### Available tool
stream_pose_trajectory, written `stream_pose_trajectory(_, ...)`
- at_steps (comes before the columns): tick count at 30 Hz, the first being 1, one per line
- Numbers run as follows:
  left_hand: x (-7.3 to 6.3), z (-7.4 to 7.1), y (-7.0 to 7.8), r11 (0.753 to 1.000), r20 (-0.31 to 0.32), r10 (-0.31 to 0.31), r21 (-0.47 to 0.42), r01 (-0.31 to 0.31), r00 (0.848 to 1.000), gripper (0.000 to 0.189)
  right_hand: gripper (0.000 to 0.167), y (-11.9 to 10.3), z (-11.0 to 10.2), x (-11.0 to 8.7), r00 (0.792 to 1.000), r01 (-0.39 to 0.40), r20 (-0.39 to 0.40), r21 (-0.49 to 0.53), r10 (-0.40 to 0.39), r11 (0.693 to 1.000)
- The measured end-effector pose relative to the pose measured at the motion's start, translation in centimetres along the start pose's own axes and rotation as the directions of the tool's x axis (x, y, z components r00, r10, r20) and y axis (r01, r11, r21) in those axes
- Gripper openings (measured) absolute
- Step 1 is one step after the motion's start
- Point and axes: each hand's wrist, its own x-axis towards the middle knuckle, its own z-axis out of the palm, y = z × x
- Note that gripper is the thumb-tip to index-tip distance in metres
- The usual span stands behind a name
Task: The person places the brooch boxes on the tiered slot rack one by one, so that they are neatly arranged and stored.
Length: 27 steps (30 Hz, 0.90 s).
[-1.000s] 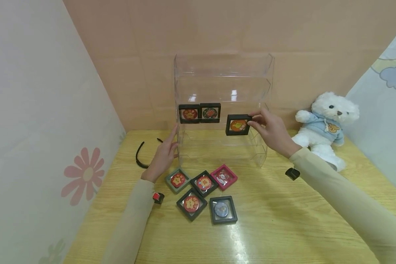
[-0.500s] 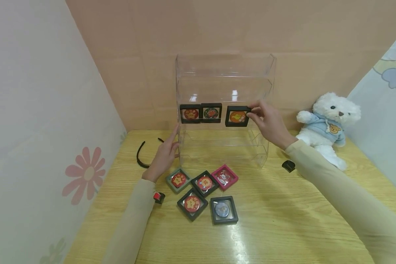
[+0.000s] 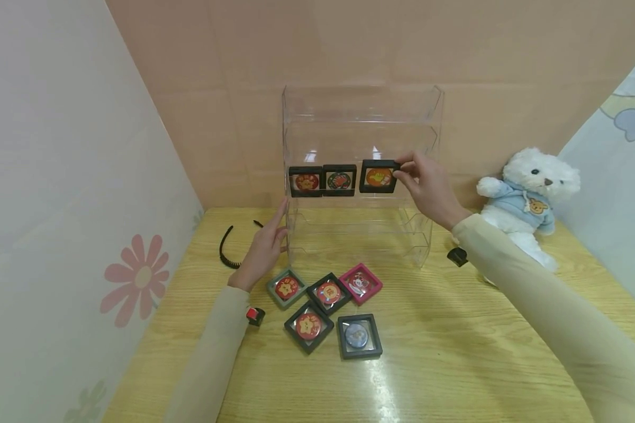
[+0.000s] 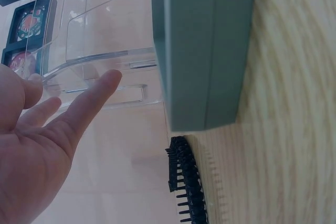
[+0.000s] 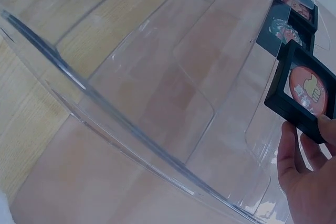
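Note:
A clear acrylic tiered rack (image 3: 360, 141) stands at the back of the table. My right hand (image 3: 428, 188) pinches the right edge of a black square display frame (image 3: 379, 177) with an orange thumbs-up badge, in front of the middle tier. Two black display frames stand side by side on that tier: one with a red star badge (image 3: 306, 182), one with a green-rimmed badge (image 3: 340, 181). A gap separates them from the held frame. With extended fingers, my left hand (image 3: 263, 249) touches the rack's left side; the left wrist view shows this hand (image 4: 47, 145) against the clear panel.
Several display frames lie before the rack: a green one (image 3: 273, 298), a pink one (image 3: 374, 286), and dark ones such as this frame (image 3: 359, 354). A black toothed headband (image 3: 223, 249) lies left. A white teddy bear (image 3: 524, 200) sits right.
My right hand has raised the thumbs-up frame from below the two standing frames to about their height, slightly above. The left hand has stayed at the rack's side.

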Motion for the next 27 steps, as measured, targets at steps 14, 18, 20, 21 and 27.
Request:
stream_pose_trajectory(14, 0.0, 0.0, 0.1, 1.000, 0.007, -0.010, -0.023, 0.010, 1.000, 0.073, 0.021, 0.1, 0.7, 1.3, 0.999, 0.037, -0.021, -0.036, -0.038, 0.999)
stream_pose_trajectory(18, 0.0, 0.0, 0.2, 1.000, 0.002, -0.013, 0.003, 0.013, 1.000, 0.073, 0.022, 0.3, 0.9, 1.5, 1.000, 0.023, -0.018, -0.039, -0.024, 0.999)
stream_pose_trajectory(20, 0.1, -0.1, 0.2, 0.999, -0.002, -0.003, 0.036, 0.003, 1.000, 0.073, 0.022, 0.5, 1.0, 1.5, 1.000, 0.014, -0.014, -0.038, -0.015, 0.999)
stream_pose_trajectory(21, 0.1, -0.1, 0.1, 0.999, -0.004, 0.005, 0.048, -0.004, 1.000, 0.074, 0.022, 0.6, 1.1, 1.5, 1.000, 0.011, -0.010, -0.038, -0.011, 0.999)
stream_pose_trajectory(27, 0.0, -0.1, 0.3, 0.995, -0.014, 0.030, 0.093, -0.029, 0.999, 0.074, 0.021, 0.5, 1.3, 1.5, 1.000, -0.005, 0.008, -0.044, 0.006, 0.999)
